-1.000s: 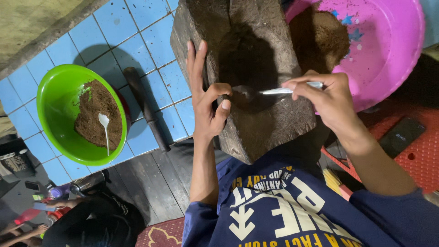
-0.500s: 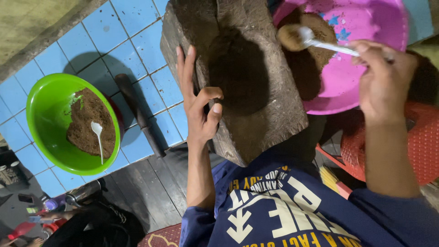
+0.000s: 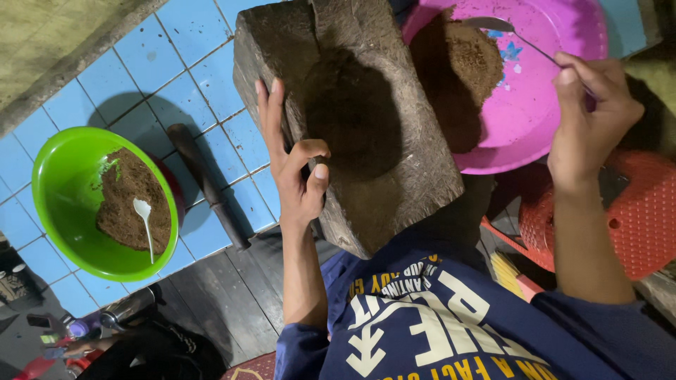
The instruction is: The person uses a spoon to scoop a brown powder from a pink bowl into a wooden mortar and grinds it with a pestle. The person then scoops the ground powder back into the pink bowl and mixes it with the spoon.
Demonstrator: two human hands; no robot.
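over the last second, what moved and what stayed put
The right hand carried the spoon from the hollow of the wooden block out over the pink bowl. The left hand kept gripping the block's edge; the green bowl stayed put.

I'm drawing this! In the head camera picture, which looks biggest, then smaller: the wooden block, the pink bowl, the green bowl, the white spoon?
1. Wooden block, clearly the biggest.
2. Pink bowl and green bowl: they look alike; the pink one is partly hidden and cut off, so no ranking.
3. White spoon, smallest.
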